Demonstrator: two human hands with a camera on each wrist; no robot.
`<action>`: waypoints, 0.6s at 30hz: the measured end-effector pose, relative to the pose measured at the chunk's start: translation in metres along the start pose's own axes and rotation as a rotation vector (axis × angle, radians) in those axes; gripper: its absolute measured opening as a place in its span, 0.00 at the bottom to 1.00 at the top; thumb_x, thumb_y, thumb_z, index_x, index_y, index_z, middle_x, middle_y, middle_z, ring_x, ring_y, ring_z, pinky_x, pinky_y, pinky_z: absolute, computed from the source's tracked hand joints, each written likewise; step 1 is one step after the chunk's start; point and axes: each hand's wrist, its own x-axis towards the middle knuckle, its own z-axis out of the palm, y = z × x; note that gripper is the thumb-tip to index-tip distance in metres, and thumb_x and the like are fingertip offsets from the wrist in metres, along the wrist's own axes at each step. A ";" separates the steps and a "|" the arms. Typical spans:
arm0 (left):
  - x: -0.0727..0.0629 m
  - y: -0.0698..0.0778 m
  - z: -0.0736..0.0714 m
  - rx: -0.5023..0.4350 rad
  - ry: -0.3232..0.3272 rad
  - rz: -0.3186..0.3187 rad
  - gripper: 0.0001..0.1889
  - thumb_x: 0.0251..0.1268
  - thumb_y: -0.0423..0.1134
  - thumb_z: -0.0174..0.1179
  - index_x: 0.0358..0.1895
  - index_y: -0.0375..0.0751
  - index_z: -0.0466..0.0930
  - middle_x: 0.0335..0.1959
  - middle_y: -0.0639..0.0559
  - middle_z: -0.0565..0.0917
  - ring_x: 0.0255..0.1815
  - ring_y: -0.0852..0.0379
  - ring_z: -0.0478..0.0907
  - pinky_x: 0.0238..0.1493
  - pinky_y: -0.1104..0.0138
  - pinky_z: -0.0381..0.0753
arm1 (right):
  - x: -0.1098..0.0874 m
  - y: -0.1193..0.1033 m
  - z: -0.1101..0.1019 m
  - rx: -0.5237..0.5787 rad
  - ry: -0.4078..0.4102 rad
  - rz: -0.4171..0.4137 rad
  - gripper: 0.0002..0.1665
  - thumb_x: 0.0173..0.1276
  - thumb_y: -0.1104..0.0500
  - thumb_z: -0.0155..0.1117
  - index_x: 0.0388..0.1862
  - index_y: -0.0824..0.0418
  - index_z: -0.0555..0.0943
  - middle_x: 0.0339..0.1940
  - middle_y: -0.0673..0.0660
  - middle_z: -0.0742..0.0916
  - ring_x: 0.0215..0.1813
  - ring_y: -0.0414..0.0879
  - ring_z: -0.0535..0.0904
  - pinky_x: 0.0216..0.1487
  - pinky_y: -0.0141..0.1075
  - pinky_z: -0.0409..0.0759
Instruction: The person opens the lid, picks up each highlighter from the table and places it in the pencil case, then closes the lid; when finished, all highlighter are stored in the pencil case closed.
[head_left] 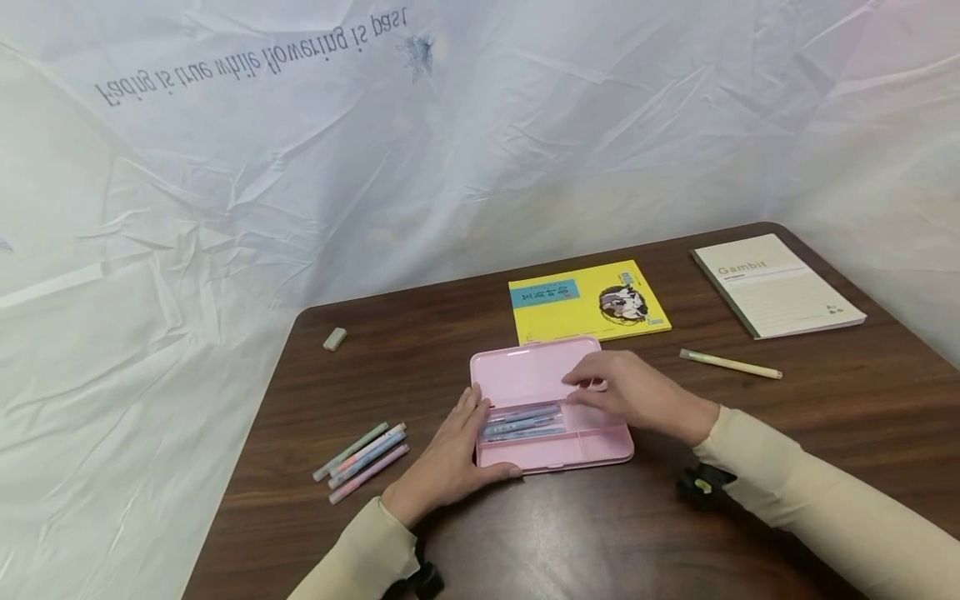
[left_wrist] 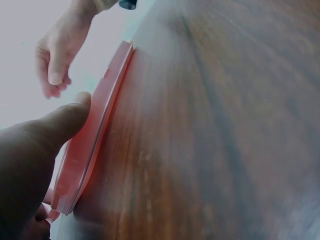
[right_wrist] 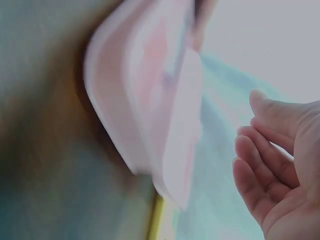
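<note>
A pink pencil case (head_left: 528, 457) lies open on the table, its lid (head_left: 517, 371) folded back. Several bluish pens (head_left: 525, 423) lie in its long left compartment; the front compartments look bare. My left hand (head_left: 450, 454) holds the case's left end. Its thumb (left_wrist: 70, 115) lies against the front wall and the other fingers are at the left side, partly hidden in the left wrist view. Above the right part of the case hovers my right hand (head_left: 626, 392). Its fingers (right_wrist: 260, 165) are loosely bent, with nothing between them and the thumb.
Several pens (head_left: 363, 458) lie left of the case, and a small eraser (head_left: 335, 338) sits farther back. Behind the case is a yellow booklet (head_left: 555, 321). A pale yellow pen (head_left: 731, 364) and a white notebook (head_left: 783, 292) lie on the right. A white sheet (head_left: 450, 167) hangs behind the table.
</note>
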 end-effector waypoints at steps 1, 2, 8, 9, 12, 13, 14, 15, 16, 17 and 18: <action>0.000 0.000 0.000 -0.001 0.000 -0.001 0.60 0.53 0.80 0.53 0.81 0.44 0.46 0.83 0.52 0.37 0.82 0.58 0.32 0.78 0.50 0.49 | 0.000 0.001 -0.005 -0.010 0.027 0.015 0.15 0.65 0.56 0.73 0.50 0.57 0.88 0.44 0.49 0.89 0.42 0.38 0.81 0.46 0.39 0.83; 0.000 0.000 0.000 -0.001 -0.001 -0.002 0.60 0.53 0.80 0.53 0.81 0.44 0.46 0.83 0.52 0.37 0.82 0.58 0.32 0.78 0.50 0.49 | 0.000 0.003 -0.010 -0.022 0.051 0.030 0.16 0.64 0.56 0.74 0.51 0.57 0.88 0.44 0.50 0.89 0.42 0.39 0.81 0.45 0.40 0.83; 0.000 0.000 0.000 0.004 0.001 -0.004 0.60 0.53 0.80 0.53 0.81 0.45 0.45 0.83 0.53 0.37 0.82 0.58 0.32 0.78 0.50 0.49 | -0.010 0.021 -0.040 -0.072 0.135 0.109 0.18 0.65 0.54 0.74 0.53 0.56 0.87 0.44 0.50 0.89 0.39 0.41 0.80 0.43 0.40 0.82; 0.000 0.000 0.000 0.006 0.001 -0.004 0.60 0.53 0.81 0.53 0.81 0.45 0.45 0.83 0.53 0.37 0.82 0.58 0.32 0.78 0.50 0.49 | -0.013 0.025 -0.044 -0.087 0.147 0.113 0.18 0.65 0.54 0.74 0.52 0.56 0.87 0.44 0.50 0.89 0.39 0.41 0.80 0.42 0.39 0.82; 0.000 0.001 0.000 0.009 -0.005 -0.007 0.60 0.53 0.81 0.53 0.81 0.45 0.45 0.83 0.54 0.36 0.82 0.58 0.32 0.78 0.49 0.49 | -0.024 0.038 -0.055 -0.138 0.195 0.126 0.18 0.64 0.54 0.74 0.51 0.58 0.87 0.44 0.53 0.89 0.38 0.41 0.82 0.39 0.38 0.83; 0.000 0.001 0.000 0.009 -0.005 -0.009 0.60 0.52 0.81 0.53 0.81 0.46 0.45 0.83 0.54 0.36 0.82 0.57 0.32 0.78 0.49 0.49 | -0.029 0.042 -0.058 -0.158 0.212 0.133 0.18 0.63 0.54 0.75 0.50 0.58 0.87 0.44 0.53 0.90 0.37 0.41 0.82 0.38 0.38 0.82; 0.000 0.001 -0.001 0.010 -0.007 -0.011 0.60 0.52 0.81 0.53 0.81 0.46 0.45 0.83 0.54 0.36 0.82 0.57 0.32 0.78 0.49 0.49 | -0.033 0.046 -0.061 -0.171 0.221 0.142 0.19 0.63 0.54 0.75 0.51 0.59 0.87 0.44 0.55 0.90 0.37 0.42 0.83 0.38 0.39 0.82; 0.000 0.001 -0.001 0.011 -0.009 -0.013 0.60 0.52 0.81 0.53 0.81 0.46 0.45 0.83 0.54 0.36 0.82 0.57 0.32 0.78 0.49 0.49 | -0.037 0.051 -0.064 -0.184 0.228 0.154 0.19 0.63 0.54 0.75 0.51 0.60 0.86 0.44 0.56 0.89 0.37 0.43 0.83 0.38 0.39 0.82; 0.000 0.001 -0.001 0.011 -0.009 -0.014 0.60 0.52 0.81 0.53 0.81 0.46 0.45 0.83 0.54 0.36 0.82 0.57 0.32 0.78 0.49 0.49 | -0.041 0.056 -0.067 -0.196 0.235 0.165 0.20 0.63 0.54 0.75 0.51 0.61 0.86 0.44 0.57 0.89 0.38 0.44 0.84 0.38 0.40 0.82; 0.000 0.002 -0.002 0.011 -0.009 -0.015 0.60 0.52 0.81 0.53 0.81 0.46 0.45 0.83 0.54 0.36 0.82 0.57 0.32 0.78 0.49 0.49 | -0.045 0.060 -0.070 -0.207 0.232 0.187 0.21 0.64 0.53 0.74 0.52 0.61 0.86 0.45 0.58 0.89 0.38 0.44 0.84 0.38 0.40 0.82; 0.000 0.001 -0.002 0.010 -0.009 -0.017 0.60 0.52 0.81 0.53 0.81 0.46 0.45 0.83 0.54 0.36 0.82 0.57 0.32 0.78 0.49 0.49 | -0.049 0.065 -0.073 -0.217 0.230 0.202 0.22 0.64 0.53 0.74 0.53 0.62 0.86 0.46 0.60 0.89 0.39 0.45 0.84 0.37 0.41 0.82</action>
